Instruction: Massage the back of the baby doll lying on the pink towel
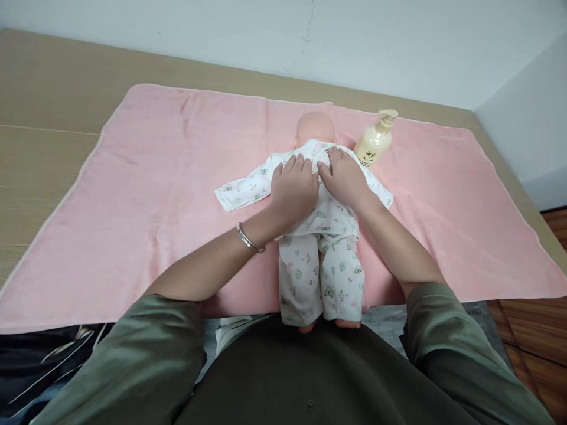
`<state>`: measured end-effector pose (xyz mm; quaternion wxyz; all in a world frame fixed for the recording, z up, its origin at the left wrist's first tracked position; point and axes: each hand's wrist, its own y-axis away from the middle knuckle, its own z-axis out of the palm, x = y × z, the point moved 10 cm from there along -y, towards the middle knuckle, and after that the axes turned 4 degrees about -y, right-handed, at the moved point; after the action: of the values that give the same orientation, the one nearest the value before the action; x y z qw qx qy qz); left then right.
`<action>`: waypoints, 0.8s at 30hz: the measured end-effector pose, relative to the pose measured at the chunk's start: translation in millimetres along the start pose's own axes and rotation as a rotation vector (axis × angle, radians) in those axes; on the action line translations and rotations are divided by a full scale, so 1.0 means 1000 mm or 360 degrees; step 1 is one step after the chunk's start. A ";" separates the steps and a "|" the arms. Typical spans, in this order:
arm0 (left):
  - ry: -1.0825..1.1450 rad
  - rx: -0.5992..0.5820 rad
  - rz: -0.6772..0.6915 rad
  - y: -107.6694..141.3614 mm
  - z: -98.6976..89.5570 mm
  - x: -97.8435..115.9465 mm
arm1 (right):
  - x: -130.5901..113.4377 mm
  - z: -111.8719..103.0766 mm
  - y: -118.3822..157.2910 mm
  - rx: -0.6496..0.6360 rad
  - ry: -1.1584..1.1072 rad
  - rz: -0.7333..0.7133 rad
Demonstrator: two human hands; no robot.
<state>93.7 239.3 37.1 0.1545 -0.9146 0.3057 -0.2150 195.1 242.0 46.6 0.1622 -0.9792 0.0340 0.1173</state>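
Note:
A baby doll (316,127) in a white printed long-sleeved top (334,215) and matching trousers (300,277) lies with its head toward the wall and its feet toward me. My left hand (295,186) rests on the left of the top's upper part, its fingers slightly bent over the cloth. Beside it, my right hand (348,177) lies on the top with fingers extended and its thumb near my left hand. Both palms are hidden against the doll. The doll's sleeves stretch out to either side.
Beneath the doll, a pink blanket (199,153) covers most of the wooden table (53,88). A cream pump bottle (374,141) is close to the doll's head, on the right. A white wall (221,35) rises behind the table.

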 end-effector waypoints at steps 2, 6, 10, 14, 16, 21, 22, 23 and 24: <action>0.0034 -0.0041 -0.0031 -0.008 0.002 -0.008 | -0.008 -0.002 0.007 0.0006 0.0091 0.0023; 0.0135 -0.0129 -0.0072 -0.028 0.015 -0.029 | -0.027 -0.007 0.020 -0.0008 0.0199 -0.0029; 0.0178 -0.0104 -0.0044 -0.034 0.022 -0.034 | -0.024 -0.008 0.020 -0.0031 0.0206 -0.0030; 0.0066 -0.0059 0.0006 -0.020 0.011 -0.017 | -0.005 -0.008 0.007 -0.0041 0.0101 0.0030; 0.0001 -0.0083 0.0050 -0.012 0.005 -0.005 | 0.002 -0.007 0.001 -0.0056 0.0037 0.0028; -0.0021 -0.0069 0.0033 -0.008 -0.005 0.000 | -0.003 -0.003 0.001 -0.0050 0.0087 0.0001; -0.0010 -0.0074 0.0008 -0.010 -0.004 -0.003 | -0.006 -0.003 0.003 -0.0042 0.0122 -0.0001; 0.0003 -0.0089 -0.0012 -0.012 -0.001 -0.007 | -0.009 -0.002 0.005 -0.0035 0.0151 -0.0003; 0.0016 -0.0110 -0.0024 -0.015 0.003 -0.011 | -0.012 -0.001 0.008 -0.0028 0.0171 -0.0003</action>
<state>94.8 257.9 38.0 0.1197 -0.9206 0.3067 -0.2101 183.5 234.4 48.3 0.1518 -0.9855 0.0407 0.0645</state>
